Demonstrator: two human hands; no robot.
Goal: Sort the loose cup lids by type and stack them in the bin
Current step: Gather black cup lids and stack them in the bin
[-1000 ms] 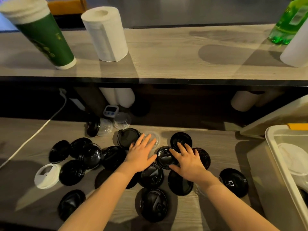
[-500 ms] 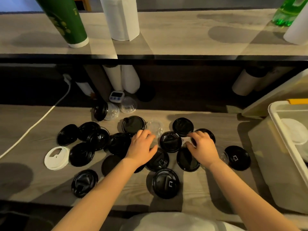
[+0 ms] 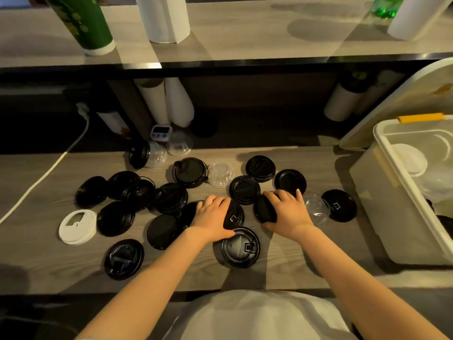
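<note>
Several black cup lids lie scattered on the wooden counter, with one white lid at the left and clear lids among them. My right hand grips a black lid, tilted up on its edge. My left hand lies with curled fingers over another black lid, thumb by a third black lid. The translucent bin stands at the right; white and clear lids show inside it.
A shelf above carries a green cup stack, a paper towel roll and a green bottle. Below it stand white cup sleeves, a small timer and a white cable. The bin's cover leans behind the bin.
Both hands drew back toward me over the pile. My right hand went from flat fingers to curling round a black lid and tipping it up. My left hand's fingers curled over a lid.
</note>
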